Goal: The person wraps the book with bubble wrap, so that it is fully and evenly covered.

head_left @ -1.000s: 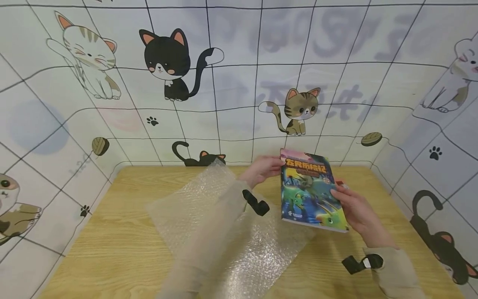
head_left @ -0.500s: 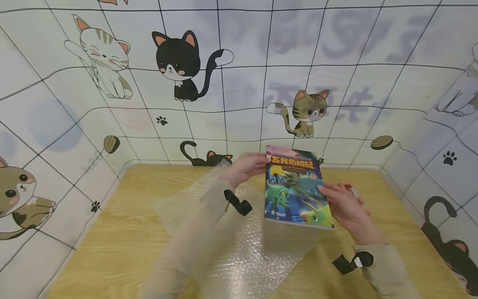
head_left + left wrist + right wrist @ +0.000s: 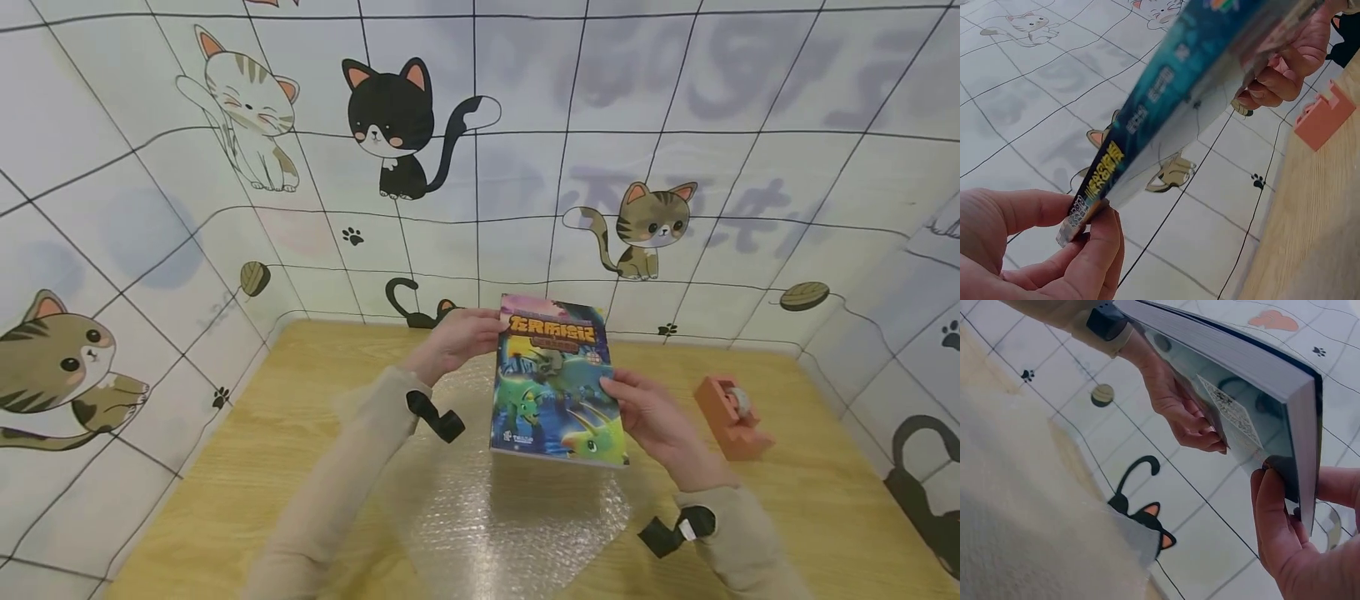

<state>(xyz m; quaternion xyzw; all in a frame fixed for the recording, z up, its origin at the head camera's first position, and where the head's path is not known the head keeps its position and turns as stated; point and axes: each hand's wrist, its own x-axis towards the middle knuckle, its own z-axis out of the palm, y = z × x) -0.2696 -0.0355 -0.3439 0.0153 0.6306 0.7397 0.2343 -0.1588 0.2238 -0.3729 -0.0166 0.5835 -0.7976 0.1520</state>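
Observation:
A paperback book (image 3: 555,383) with dinosaurs on its colourful cover is held up in the air, its front towards the head camera. My left hand (image 3: 461,340) pinches the upper left edge, thumb on one side and fingers behind, as the left wrist view shows along the spine (image 3: 1147,119). On the opposite side my right hand (image 3: 660,421) grips the right edge, thumb on the cover; in the right wrist view its fingers (image 3: 1272,512) press the back cover. Beneath the book a sheet of bubble wrap (image 3: 480,533) lies on the table, partly hidden by the book and left arm.
An orange tape dispenser (image 3: 733,421) with a roll of tape stands on the wooden table (image 3: 247,433), right of my right hand. Behind and at both sides rise white walls (image 3: 525,175) with a grid and cartoon cats.
Both hands have carried the book leftwards, so it now hangs above the bubble wrap. The tape dispenser, earlier mostly hidden behind the right hand, is now in full view.

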